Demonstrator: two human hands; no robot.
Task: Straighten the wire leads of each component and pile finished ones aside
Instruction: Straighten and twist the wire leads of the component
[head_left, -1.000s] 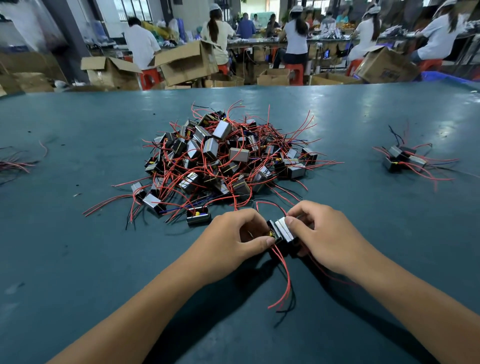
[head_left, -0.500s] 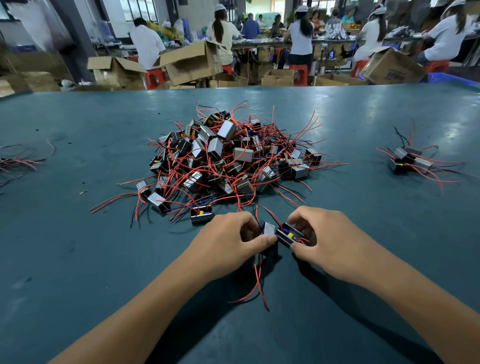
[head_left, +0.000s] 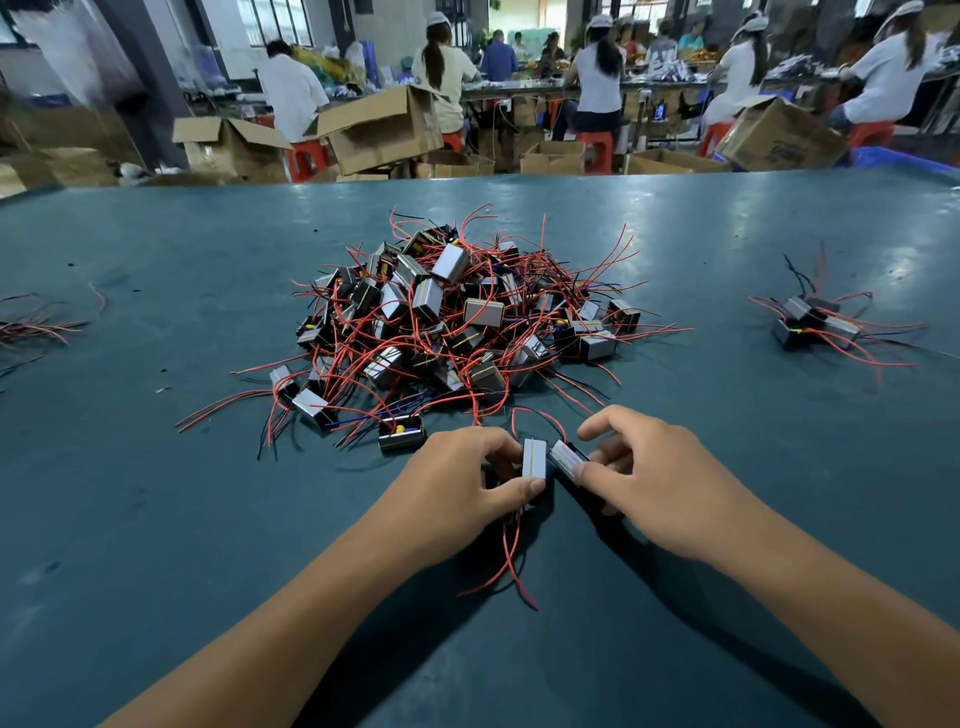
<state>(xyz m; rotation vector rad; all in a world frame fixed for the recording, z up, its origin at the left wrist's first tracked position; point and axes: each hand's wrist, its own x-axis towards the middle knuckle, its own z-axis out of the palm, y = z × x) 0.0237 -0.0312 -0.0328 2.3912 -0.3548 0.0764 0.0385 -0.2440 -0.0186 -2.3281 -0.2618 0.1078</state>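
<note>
A big heap of small box-shaped components (head_left: 457, 322) with tangled red and black leads lies mid-table. Just in front of it, my left hand (head_left: 462, 488) grips one component (head_left: 534, 458), grey face up, between thumb and fingers. Its red leads (head_left: 511, 561) trail toward me under the hand. My right hand (head_left: 654, 478) pinches a second component (head_left: 566, 458) tilted against the first, index finger lifted. A small pile of components (head_left: 810, 322) sits at the right.
One loose component (head_left: 400, 432) lies just left of my left hand. A bundle of loose wires (head_left: 36, 327) lies at the left edge of the green table (head_left: 156, 519). Cardboard boxes (head_left: 379, 130) and seated workers are beyond the far edge.
Both components have been turned so their grey faces show and they sit side by side. The leads under my left hand have shifted.
</note>
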